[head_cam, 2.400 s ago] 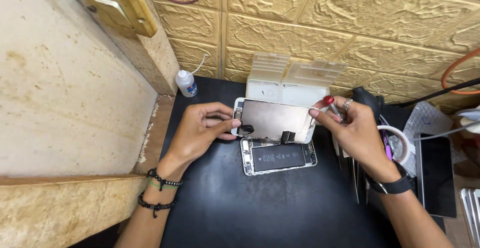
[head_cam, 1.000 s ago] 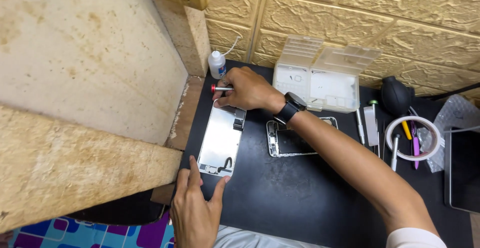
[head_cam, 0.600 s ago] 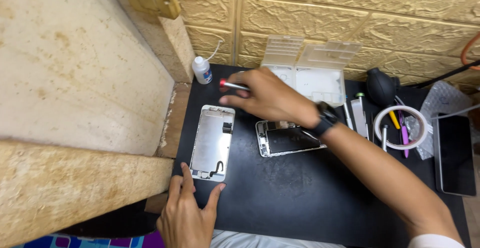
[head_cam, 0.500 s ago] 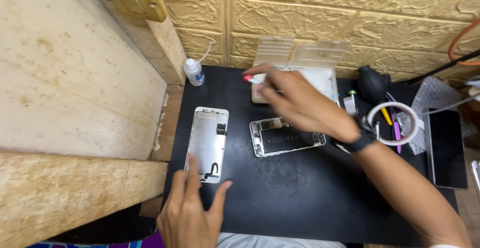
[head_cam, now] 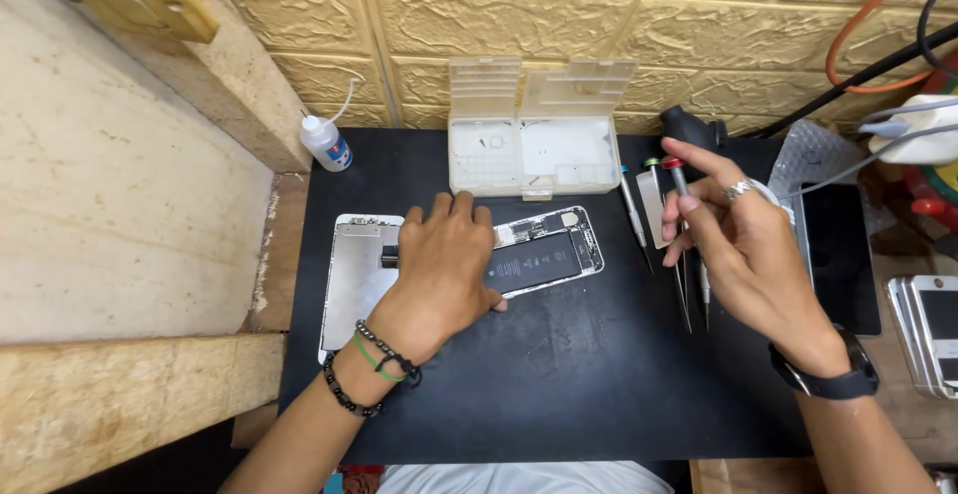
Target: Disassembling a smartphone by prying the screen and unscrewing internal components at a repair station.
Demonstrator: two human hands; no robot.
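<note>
Opened phone body (head_cam: 544,254) lies mid-counter on the black mat (head_cam: 559,374), battery up. Left hand (head_cam: 439,264) rests flat, released, palm down, across the phone body's left end and the right edge of the detached screen panel (head_cam: 354,284) beside it. Right hand (head_cam: 743,245) hovers right of the phone, not touching it, fingers pinching a red-capped screwdriver (head_cam: 679,180).

Count: one phone body, one screen panel, one clear parts box (head_cam: 534,125) with two open lids just behind the phone, one small white squeeze bottle (head_cam: 324,142) with red-blue label at the mat's back-left corner. Several slim tools (head_cam: 659,225) lie under the right hand; exact number unclear. Stack of spare phones (head_cam: 933,329) at the far right edge.
</note>
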